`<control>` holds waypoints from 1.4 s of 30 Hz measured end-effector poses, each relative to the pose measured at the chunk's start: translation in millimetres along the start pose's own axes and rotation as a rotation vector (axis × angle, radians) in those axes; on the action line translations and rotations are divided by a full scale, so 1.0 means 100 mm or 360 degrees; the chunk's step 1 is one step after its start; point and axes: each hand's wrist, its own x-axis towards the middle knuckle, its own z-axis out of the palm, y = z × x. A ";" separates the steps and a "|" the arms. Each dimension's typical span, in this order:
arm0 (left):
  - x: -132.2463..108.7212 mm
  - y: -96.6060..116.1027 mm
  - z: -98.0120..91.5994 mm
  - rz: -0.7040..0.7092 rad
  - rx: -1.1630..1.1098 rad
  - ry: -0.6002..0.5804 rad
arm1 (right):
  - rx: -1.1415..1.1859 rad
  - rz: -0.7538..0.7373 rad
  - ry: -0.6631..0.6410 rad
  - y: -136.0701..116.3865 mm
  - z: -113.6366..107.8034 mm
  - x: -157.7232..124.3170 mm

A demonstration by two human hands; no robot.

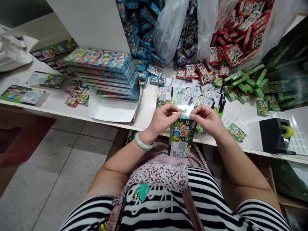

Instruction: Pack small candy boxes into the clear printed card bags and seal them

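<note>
Over table (pixel 149 104) | left hand (pixel 163 118), right hand (pixel 208 120): grips clamped on green packet (pixel 182 136) | printed cards (pixel 211 94) behind (tape dispenser (pixel 274 135) beside)

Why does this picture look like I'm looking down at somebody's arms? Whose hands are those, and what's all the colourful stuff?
The camera sits on a person's head and looks down, so you see what they see: their own striped shirt, arms and hands. The left hand, with a pale bracelet on its wrist, and the right hand both pinch the top of one colourful packet, held upright at the edge of a white table. On the table, just behind the hands, lie more flat packets. Farther left is a stack of flat colourful packs. There are also heaps of little boxes: blue ones, red ones and green ones. The black thing on the right is a tape holder.
</note>
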 end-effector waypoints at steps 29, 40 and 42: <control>0.03 0.11 -0.17 0.0043 0.0155 -0.0451 | -0.0331 -0.0499 0.0172 0.20 0.00 -0.37; -0.14 -0.24 -0.09 0.0059 -0.0119 -0.0373 | -0.0409 -0.0531 0.0194 0.23 -0.07 -0.34; -0.13 -0.24 -0.09 0.0084 -0.0055 -0.0352 | -0.0366 -0.0472 0.0249 0.28 -0.02 -0.32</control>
